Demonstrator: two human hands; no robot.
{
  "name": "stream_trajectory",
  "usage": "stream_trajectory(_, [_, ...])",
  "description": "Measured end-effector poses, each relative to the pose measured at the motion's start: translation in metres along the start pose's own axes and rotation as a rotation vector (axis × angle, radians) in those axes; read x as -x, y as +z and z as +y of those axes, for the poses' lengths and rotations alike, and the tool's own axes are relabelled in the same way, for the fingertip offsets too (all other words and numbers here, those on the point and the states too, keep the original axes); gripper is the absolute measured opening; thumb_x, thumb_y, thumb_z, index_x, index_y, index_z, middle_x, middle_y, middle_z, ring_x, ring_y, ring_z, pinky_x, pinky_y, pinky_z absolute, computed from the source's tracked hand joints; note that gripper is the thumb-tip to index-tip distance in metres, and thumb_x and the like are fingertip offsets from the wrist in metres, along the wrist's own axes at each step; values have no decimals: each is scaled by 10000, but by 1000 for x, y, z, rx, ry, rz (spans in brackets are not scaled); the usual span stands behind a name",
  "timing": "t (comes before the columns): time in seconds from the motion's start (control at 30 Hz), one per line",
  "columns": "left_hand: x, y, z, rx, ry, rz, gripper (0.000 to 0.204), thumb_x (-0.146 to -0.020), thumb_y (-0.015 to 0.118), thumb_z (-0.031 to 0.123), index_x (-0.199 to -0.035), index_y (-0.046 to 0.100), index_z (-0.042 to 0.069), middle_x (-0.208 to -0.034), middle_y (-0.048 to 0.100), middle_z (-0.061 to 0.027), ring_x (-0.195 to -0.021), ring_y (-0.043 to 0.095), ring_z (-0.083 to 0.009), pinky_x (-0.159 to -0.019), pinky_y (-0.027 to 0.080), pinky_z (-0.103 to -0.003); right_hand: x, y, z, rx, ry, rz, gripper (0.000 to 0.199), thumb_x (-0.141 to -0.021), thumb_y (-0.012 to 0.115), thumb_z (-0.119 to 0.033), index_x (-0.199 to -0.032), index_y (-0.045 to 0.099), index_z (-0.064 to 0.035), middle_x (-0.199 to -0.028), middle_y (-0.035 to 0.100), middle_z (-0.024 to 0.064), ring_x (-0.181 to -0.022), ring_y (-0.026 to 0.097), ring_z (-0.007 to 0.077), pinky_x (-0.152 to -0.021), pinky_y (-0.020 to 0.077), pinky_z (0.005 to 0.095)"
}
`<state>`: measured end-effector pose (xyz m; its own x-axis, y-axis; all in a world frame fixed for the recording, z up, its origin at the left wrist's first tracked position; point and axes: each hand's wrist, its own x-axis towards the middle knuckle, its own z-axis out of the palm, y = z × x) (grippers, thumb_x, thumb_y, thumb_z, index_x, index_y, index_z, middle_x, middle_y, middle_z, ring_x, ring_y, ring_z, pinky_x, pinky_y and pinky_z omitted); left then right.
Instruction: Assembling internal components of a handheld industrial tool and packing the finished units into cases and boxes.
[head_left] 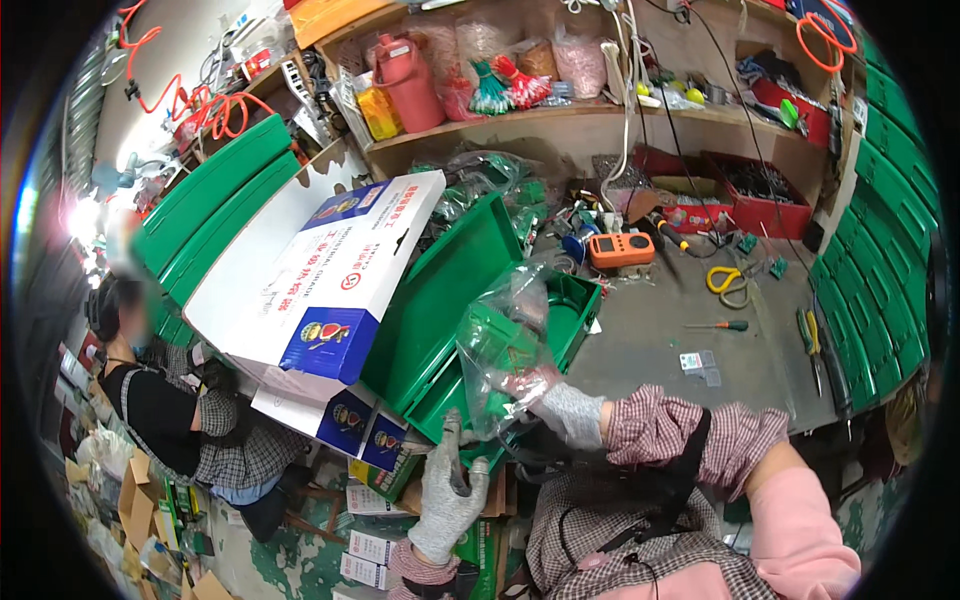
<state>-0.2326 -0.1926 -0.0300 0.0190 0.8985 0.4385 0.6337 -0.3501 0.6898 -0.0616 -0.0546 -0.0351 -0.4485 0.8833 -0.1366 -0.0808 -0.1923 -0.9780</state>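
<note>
1. Case [420,310]: smooth, glossy, plastic or painted metal; cannot tell which.
2. Bag [485,335]: thin, clear, crinkled, shiny plastic.
3. Carton [330,260]: smooth printed cardboard, slight sheen.
4. Left hand [450,500] and right hand [572,413]: matt, knitted cloth gloves.
5. Right sleeve [650,430]: matt woven cloth.
6. Tabletop [640,372]: smooth, dull sheen.
7. Shelf [480,125]: matt wood.

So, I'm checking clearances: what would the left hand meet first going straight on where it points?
Probably the open green case: the left hand's fingertips overlap its near end in view, though depth is unclear.
</note>
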Motion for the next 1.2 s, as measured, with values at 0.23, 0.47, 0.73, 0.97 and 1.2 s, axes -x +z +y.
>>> stream_trajectory(0.23, [1,-5,-1,-248,108,-168,679,-731,687,116,-1382,519,19,-1139,517,-204,-1077,517,-423,-970,432,-499,-17,14,-16,552,-212,-191,271,-935,688,-291,-1095,621,-84,-873,620,55,-778,584,136,-730,485,289])
stream_trajectory(0.47, [6,-3,-1,-444,106,-109,658,-631,879,281,-1220,632,125,-1398,462,-166,-1317,402,-408,-1087,326,-550,29,-25,-52,246,19,-454,300,-960,644,-216,-1178,576,-21,-1143,634,76,-997,629,196,-893,532,325])
stream_trajectory(0.73, [-2,-10,-19,-313,162,-130,463,-718,830,293,-1089,649,84,-1364,558,-162,-1243,516,-370,-1108,334,-537,112,-56,-17,1305,-418,-362,704,-867,760,-320,-1443,422,-96,-1258,567,180,-1195,555,359,-1044,447,464])
stream_trajectory(0.97, [-7,-3,-19,-122,119,40,386,-778,806,217,-1091,640,65,-1186,650,-146,-1062,590,-361,-999,410,-478,30,-33,-102,1451,-996,-327,387,-812,658,-56,-1189,620,-132,-1159,542,104,-1166,497,320,-1047,398,473])
stream_trajectory(1.2, [-35,-8,12,-395,33,-83,662,-836,762,409,-1321,530,24,-1399,490,-199,-1223,513,-380,-1024,413,-498,-12,-39,-75,1361,-557,-370,644,-780,742,-116,-1365,478,-70,-1297,506,189,-1233,508,388,-1030,437,466])
